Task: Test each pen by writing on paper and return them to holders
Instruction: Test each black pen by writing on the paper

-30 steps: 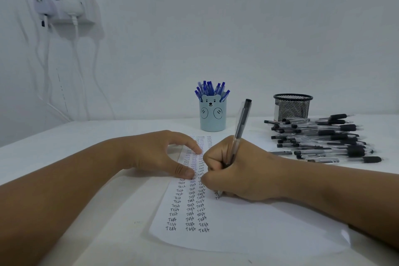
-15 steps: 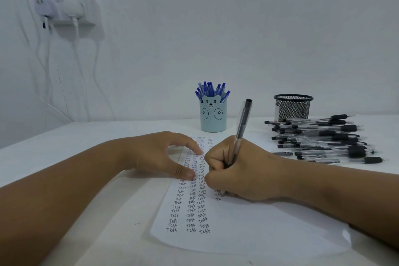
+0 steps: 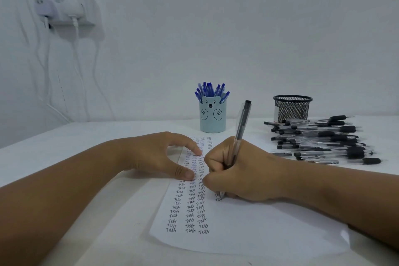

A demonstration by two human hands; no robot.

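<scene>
Nearest: white bench [image 3: 64, 179], matte, lit dim and bluish. A sheet of paper [image 3: 259, 233] lies flat on it, slightly skewed, near right corner curled up. Three full columns of handwritten "Test" run down its left part; a fourth column is started next to them.

Right hand [image 3: 244, 176] is fisted around a clear pen [image 3: 241, 127] with a black cap end, thumb tucked across the fingers. Pen tilts slightly right of upright, tip down on the paper at the fourth column. Heel of the hand rests on the sheet.

Left hand [image 3: 159, 154] sits palm down, fingers relaxed and spread, holding nothing. Thumb and index fingertip press on the paper's left columns, just beside the right hand. Both forearms lie across the bench.

Mid right: a loose pile of black-capped pens [image 3: 323, 140] lying mostly sideways on the bench, well apart from the paper.

Further back: a light blue bear-face cup [image 3: 212, 117] packed with blue pens [image 3: 210, 90], standing upright. Right of it, behind the pile, a black mesh cup [image 3: 292, 108]; contents not visible.

Behind: plain white wall [image 3: 237, 28] meeting the bench edge. Upper left, a white wall socket [image 3: 64, 6] with plugs in it and white cables [image 3: 75, 67] hanging down the wall.
</scene>
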